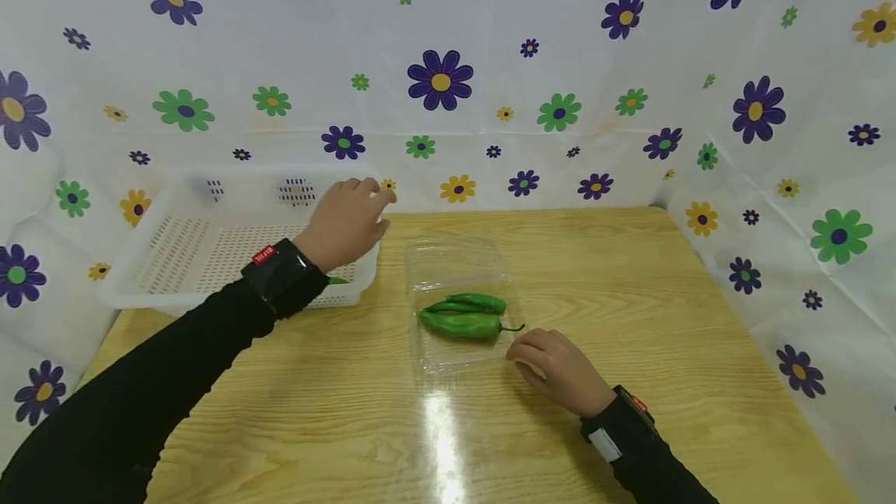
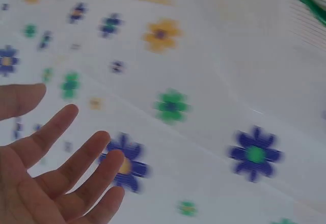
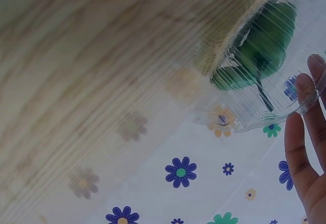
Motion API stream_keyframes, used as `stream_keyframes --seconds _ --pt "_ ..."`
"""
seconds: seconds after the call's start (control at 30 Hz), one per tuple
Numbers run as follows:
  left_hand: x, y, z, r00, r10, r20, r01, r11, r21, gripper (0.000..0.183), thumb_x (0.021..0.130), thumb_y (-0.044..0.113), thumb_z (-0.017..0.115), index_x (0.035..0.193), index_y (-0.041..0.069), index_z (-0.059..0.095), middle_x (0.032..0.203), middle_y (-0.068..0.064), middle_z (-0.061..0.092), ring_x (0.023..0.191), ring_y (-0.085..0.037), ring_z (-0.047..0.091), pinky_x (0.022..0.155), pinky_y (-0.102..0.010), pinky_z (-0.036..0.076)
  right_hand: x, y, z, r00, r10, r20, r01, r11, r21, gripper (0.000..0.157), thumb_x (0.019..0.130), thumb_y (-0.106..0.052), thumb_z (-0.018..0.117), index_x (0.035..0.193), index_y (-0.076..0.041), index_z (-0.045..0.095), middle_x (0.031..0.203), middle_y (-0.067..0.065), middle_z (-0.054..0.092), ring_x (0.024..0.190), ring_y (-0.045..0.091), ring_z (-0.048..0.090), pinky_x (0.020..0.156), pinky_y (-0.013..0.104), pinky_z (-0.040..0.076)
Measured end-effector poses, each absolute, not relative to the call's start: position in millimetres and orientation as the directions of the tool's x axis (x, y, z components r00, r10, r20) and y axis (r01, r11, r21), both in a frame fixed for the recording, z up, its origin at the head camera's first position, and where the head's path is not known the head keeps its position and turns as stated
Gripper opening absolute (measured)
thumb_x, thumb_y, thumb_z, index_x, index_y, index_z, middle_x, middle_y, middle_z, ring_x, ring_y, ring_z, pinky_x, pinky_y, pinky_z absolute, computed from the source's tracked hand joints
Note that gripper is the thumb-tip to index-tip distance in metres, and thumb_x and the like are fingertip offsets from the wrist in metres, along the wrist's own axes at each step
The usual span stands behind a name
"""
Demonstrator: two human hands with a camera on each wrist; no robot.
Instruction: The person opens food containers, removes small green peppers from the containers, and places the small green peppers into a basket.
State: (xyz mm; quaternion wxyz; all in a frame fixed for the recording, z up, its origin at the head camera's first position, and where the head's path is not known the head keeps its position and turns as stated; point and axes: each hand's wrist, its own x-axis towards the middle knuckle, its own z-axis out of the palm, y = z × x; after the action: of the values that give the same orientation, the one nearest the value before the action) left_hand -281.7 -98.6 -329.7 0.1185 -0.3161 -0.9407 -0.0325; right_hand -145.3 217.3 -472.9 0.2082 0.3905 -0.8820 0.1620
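Two green peppers (image 1: 462, 325) lie side by side in a clear plastic container (image 1: 434, 365), the nearer one with its stem pointing right. My right hand (image 1: 556, 372) holds the container's near right corner; in the right wrist view its fingers (image 3: 305, 89) lap the clear rim, with the thumb close to the edge. My left hand (image 1: 346, 224) is raised over the right side of a white plastic basket (image 1: 133, 255). Its fingers are spread and nothing is in them, as the left wrist view shows. Partly hidden below that hand, a piece of green pepper (image 1: 337, 281) shows in the basket.
The container's clear lid (image 1: 455, 255) lies folded back, away from me. A wooden table (image 1: 630, 286) carries everything, and a flowered white cloth (image 1: 546, 22) rises behind it and along both sides. The basket's walls stand close to the back cloth.
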Motion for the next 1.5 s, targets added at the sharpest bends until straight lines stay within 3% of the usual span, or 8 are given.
stream_keyframes --seconds 0.13,0.33,0.5,0.8,1.1,1.5 --pt "-250.2 -62.8 -332.4 -0.640 0.676 0.365 0.724 0.690 -0.011 0.027 0.086 0.014 0.067 0.112 0.005 0.063 0.110 -0.017 0.062 0.103 -0.033 0.059 0.092 -0.044 0.048 -145.3 218.0 -473.1 -0.609 -0.622 0.492 -0.757 0.641 -0.127 0.027 0.071 -0.005 0.078 0.093 -0.015 0.067 0.094 -0.001 0.064 0.088 0.014 0.061 0.075 0.029 0.050" --pt "-224.6 -25.6 -363.9 -0.554 0.783 0.284 0.807 0.589 -0.048 0.025 0.086 0.016 0.067 0.110 0.011 0.063 0.105 -0.008 0.064 0.100 -0.025 0.061 0.087 -0.036 0.050 -145.4 217.9 -473.8 -0.613 -0.622 0.487 -0.756 0.641 -0.134 0.027 0.072 -0.005 0.078 0.093 -0.015 0.066 0.095 -0.001 0.064 0.089 0.013 0.061 0.076 0.028 0.050" --pt "-223.7 -11.1 -405.4 -0.557 0.821 0.123 0.824 0.565 -0.045 0.027 0.088 0.017 0.063 0.115 0.011 0.060 0.102 -0.006 0.063 0.094 -0.021 0.062 0.081 -0.034 0.051 -144.7 218.5 -474.5 -0.614 -0.619 0.490 -0.751 0.649 -0.122 0.026 0.072 -0.005 0.079 0.093 -0.015 0.067 0.095 -0.001 0.063 0.090 0.014 0.061 0.078 0.028 0.050" --pt "-229.5 -3.0 -452.4 -0.608 0.791 -0.072 0.793 0.601 -0.100 0.041 0.089 0.027 0.064 0.125 0.011 0.054 0.117 -0.009 0.060 0.111 -0.025 0.058 0.095 -0.038 0.047 -144.7 217.7 -473.1 -0.618 -0.623 0.480 -0.751 0.649 -0.124 0.026 0.072 -0.006 0.078 0.093 -0.015 0.067 0.095 -0.002 0.064 0.090 0.014 0.061 0.077 0.028 0.050" --pt "-230.4 1.8 -465.4 -0.583 0.812 -0.037 0.806 0.573 -0.147 0.040 0.090 0.027 0.062 0.127 0.013 0.052 0.114 -0.008 0.059 0.103 -0.024 0.060 0.084 -0.035 0.050 -145.5 217.6 -473.1 -0.612 -0.626 0.483 -0.758 0.639 -0.132 0.026 0.071 -0.005 0.079 0.093 -0.014 0.067 0.095 -0.001 0.064 0.088 0.014 0.061 0.075 0.030 0.051" --pt "-224.6 4.2 -463.7 -0.566 0.824 -0.013 0.820 0.562 -0.106 0.031 0.095 0.017 0.055 0.125 0.010 0.052 0.112 -0.012 0.059 0.099 -0.026 0.060 0.076 -0.033 0.054 -144.6 216.7 -472.6 -0.616 -0.619 0.487 -0.752 0.646 -0.130 0.027 0.071 -0.005 0.079 0.093 -0.014 0.067 0.095 -0.001 0.064 0.088 0.015 0.061 0.076 0.031 0.051"
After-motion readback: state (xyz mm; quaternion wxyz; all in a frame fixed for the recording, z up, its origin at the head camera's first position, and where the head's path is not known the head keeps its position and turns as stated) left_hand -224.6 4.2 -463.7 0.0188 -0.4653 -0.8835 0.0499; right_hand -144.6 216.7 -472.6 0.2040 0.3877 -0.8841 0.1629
